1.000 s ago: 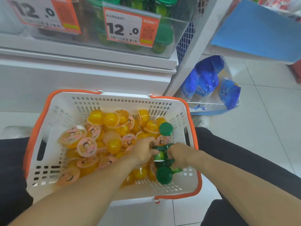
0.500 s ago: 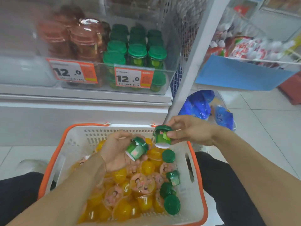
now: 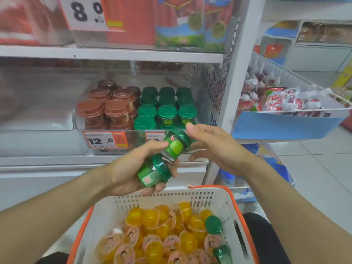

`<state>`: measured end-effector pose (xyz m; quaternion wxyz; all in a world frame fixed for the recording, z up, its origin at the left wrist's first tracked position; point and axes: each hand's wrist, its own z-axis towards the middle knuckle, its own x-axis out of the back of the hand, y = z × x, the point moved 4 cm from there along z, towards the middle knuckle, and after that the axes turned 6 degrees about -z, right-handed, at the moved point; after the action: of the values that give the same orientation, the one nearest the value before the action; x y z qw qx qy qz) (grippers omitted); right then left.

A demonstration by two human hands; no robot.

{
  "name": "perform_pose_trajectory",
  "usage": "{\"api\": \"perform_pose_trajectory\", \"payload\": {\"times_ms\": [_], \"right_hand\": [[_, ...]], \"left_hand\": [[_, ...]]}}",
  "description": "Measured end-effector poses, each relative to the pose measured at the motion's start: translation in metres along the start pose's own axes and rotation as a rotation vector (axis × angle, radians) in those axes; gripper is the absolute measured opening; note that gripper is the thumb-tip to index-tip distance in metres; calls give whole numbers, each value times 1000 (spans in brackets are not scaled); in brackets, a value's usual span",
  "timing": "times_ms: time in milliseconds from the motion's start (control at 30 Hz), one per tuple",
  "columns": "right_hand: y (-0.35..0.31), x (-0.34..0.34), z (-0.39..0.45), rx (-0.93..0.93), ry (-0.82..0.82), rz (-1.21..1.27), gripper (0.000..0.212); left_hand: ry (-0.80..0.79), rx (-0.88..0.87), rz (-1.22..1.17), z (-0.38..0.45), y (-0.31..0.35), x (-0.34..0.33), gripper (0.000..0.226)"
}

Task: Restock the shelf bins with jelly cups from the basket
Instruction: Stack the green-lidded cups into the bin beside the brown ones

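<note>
My left hand is shut on a green-lidded jelly cup lying tilted in its palm. Its thumb also touches a second green jelly cup, which my right hand pinches by the lid between thumb and fingers. Both cups hang just in front of the clear shelf bin, where green-lidded cups stand in rows beside brown-lidded cups. Below my hands is the white basket with an orange rim, holding several yellow jelly cups and two green cups.
A white upright post bounds the shelf on the right. Past it, a tilted wire basket holds red-and-white packets. Blue bags sit low on the floor rack. The shelf board above carries red packages and an 8.0 price tag.
Both hands have risen out of the basket to the front of the green-cup bin, each carrying a green cup, and have come together. The view has tilted up toward the shelves.
</note>
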<state>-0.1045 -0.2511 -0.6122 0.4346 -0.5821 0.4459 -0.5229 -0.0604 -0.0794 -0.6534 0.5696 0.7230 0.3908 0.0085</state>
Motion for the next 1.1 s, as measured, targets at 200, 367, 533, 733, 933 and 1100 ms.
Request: {"api": "perform_pose_trajectory", "payload": {"times_ms": [200,367,533,733,933,1100], "right_hand": [[-15,-7,22,150,138,-100,29],[-27,-7,35,317,443,-332,15],[-23,-1,57,291,569,-674,36],[-23,-11,74,189,411,-956,46],[-20,-16,79,83,380,-1008,49],[-18,-12,79,29,443,-889,44]], "left_hand": [[30,-47,18,-2,20,15,59],[239,-113,30,-2,17,31,47],[312,-103,-19,12,10,39,35],[297,-51,4,21,4,36,33],[303,-26,77,10,2,35,33],[337,-22,106,4,3,35,33]]}}
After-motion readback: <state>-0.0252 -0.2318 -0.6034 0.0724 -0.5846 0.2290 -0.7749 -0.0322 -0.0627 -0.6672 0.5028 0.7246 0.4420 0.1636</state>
